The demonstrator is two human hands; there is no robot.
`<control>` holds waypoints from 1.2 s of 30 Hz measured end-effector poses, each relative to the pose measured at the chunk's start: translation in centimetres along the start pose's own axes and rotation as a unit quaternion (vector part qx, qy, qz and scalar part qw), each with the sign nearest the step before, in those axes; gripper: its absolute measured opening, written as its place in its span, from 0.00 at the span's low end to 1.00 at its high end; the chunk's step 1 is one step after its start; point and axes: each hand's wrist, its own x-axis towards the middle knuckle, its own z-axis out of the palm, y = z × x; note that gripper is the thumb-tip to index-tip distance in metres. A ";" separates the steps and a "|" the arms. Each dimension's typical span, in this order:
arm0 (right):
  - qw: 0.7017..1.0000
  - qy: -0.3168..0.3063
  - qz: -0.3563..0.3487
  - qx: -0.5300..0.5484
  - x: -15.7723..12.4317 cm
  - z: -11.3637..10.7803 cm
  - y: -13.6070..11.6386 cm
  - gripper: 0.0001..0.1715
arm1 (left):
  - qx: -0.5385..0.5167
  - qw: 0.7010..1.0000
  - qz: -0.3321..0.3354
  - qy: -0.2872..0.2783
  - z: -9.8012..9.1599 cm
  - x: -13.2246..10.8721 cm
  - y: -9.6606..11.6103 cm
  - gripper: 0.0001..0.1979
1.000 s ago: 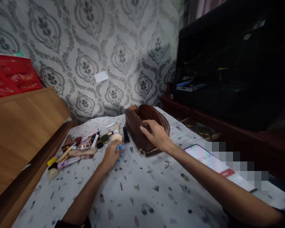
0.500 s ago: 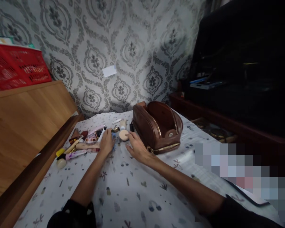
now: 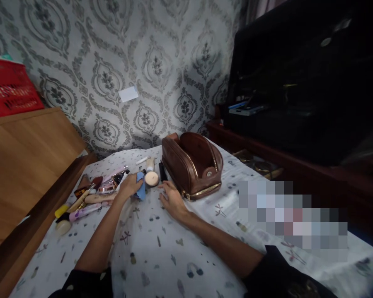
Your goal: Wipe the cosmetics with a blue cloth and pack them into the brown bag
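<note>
At L fingers (image 3: 134, 183): lt-blue cloth (image 3: 140, 191), crumpled, w/ folds.

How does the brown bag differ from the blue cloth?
The brown bag is far larger than the blue cloth. The brown bag has a gold zip; the blue cloth shows none. The brown bag stands open on the patterned sheet, whereas the blue cloth is bunched in the left hand.

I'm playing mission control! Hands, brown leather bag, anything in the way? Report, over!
Left hand holding crumpled blue cloth. Right hand open, near round beige container. Brown leather bag unzipped, open. Possibly in the way: slim black item beside bag.
</note>
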 end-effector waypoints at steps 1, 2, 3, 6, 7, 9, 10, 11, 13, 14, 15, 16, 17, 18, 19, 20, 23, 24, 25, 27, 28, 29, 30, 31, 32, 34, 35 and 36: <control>1.000 -0.001 -0.001 0.005 0.1 -0.1 -0.1 0.19 | -0.009 1.000 0.007 0.007 -0.2 -0.5 -0.1 0.08; 1.000 -0.002 -0.004 0.009 0.2 -0.2 -0.3 0.19 | -0.019 1.000 0.013 0.014 -0.3 -1.0 -0.2 0.07; 1.000 -0.005 -0.008 0.012 0.2 -0.2 -0.4 0.18 | -0.031 0.999 0.020 0.021 -0.4 -1.5 -0.2 0.07; 0.999 -0.020 -0.026 0.021 0.2 -0.4 -0.7 0.17 | -0.075 0.995 0.049 0.036 -0.7 -2.8 0.1 0.06; 0.999 -0.027 -0.032 0.023 0.1 -0.4 -0.7 0.18 | -0.090 0.993 0.059 0.041 -0.7 -3.2 0.3 0.06; 0.998 -0.042 -0.044 0.022 0.1 -0.3 -0.7 0.21 | -0.123 0.988 0.078 0.050 -0.7 -4.1 0.8 0.07; 0.997 -0.050 -0.051 0.021 0.1 -0.3 -0.7 0.24 | -0.143 0.985 0.088 0.053 -0.7 -4.6 1.0 0.08; 0.996 -0.058 -0.058 0.020 0.1 -0.3 -0.7 0.28 | -0.163 0.981 0.095 0.052 -0.5 -5.1 1.2 0.08; 0.994 -0.076 -0.075 0.023 0.0 -0.1 -0.7 0.37 | -0.201 0.973 0.102 0.046 0.1 -6.1 1.6 0.07; 0.992 -0.088 -0.086 0.026 0.0 -0.1 -0.7 0.41 | -0.233 0.967 0.093 0.047 0.5 -6.6 1.7 0.07; 0.989 -0.103 -0.099 0.028 0.0 0.0 -0.7 0.43 | -0.272 0.958 0.076 0.051 1.0 -7.1 1.8 0.08; 0.986 -0.119 -0.110 0.028 -0.1 0.0 -0.7 0.44 | -0.312 0.947 0.055 0.058 1.6 -7.5 1.9 0.09; 0.983 -0.137 -0.119 0.025 -0.1 -0.1 -0.8 0.44 | -0.350 0.934 0.036 0.065 2.1 -7.8 2.0 0.10; 0.981 -0.153 -0.121 0.021 -0.2 -0.1 -0.8 0.44 | -0.379 0.922 0.020 0.071 2.6 -8.0 2.0 0.10; 0.980 -0.163 -0.115 0.017 -0.2 -0.2 -0.9 0.44 | -0.395 0.916 0.011 0.073 3.0 -8.2 2.0 0.10; 0.980 -0.167 -0.104 0.014 -0.3 -0.3 -1.0 0.45 | -0.397 0.915 0.008 0.071 3.3 -8.2 1.9 0.09; 0.985 -0.160 -0.060 0.022 -0.2 -0.6 -1.4 0.48 | -0.423 0.903 -0.015 0.069 3.7 -8.2 1.7 0.10; 0.986 -0.157 -0.049 0.027 -0.2 -0.7 -1.6 0.49 | -0.440 0.895 -0.024 0.067 3.7 -8.2 1.7 0.11; 0.986 -0.155 -0.043 0.032 -0.2 -0.7 -1.6 0.49 | -0.457 0.886 -0.030 0.066 3.7 -8.2 1.7 0.12; 0.987 -0.149 -0.046 0.038 -0.1 -0.7 -1.6 0.49 | -0.477 0.877 -0.019 0.059 3.4 -8.4 2.0 0.14; 0.987 -0.145 -0.052 0.040 -0.1 -0.6 -1.5 0.48 | -0.477 0.877 -0.002 0.052 3.1 -8.5 2.2 0.15; 0.987 -0.140 -0.061 0.041 -0.2 -0.6 -1.4 0.47 | -0.473 0.880 0.021 0.042 2.9 -8.7 2.5 0.16; 0.988 -0.135 -0.068 0.041 -0.2 -0.5 -1.2 0.47 | -0.464 0.884 0.051 0.029 2.6 -8.9 2.9 0.17; 0.988 -0.132 -0.074 0.038 -0.2 -0.4 -1.0 0.47 | -0.451 0.889 0.083 0.016 2.4 -9.2 3.3 0.18; 0.988 -0.131 -0.077 0.033 -0.2 -0.4 -0.8 0.47 | -0.429 0.896 0.114 0.006 2.1 -9.4 3.6 0.20; 0.988 -0.130 -0.084 0.016 -0.3 -0.4 -0.4 0.48 | -0.368 0.917 0.156 0.002 1.8 -9.7 4.2 0.23; 0.987 -0.130 -0.090 0.009 -0.3 -0.4 -0.2 0.49 | -0.335 0.928 0.165 0.006 1.8 -9.8 4.5 0.23; 0.987 -0.130 -0.096 0.005 -0.3 -0.4 0.0 0.50 | -0.308 0.937 0.166 0.010 1.8 -9.8 4.6 0.24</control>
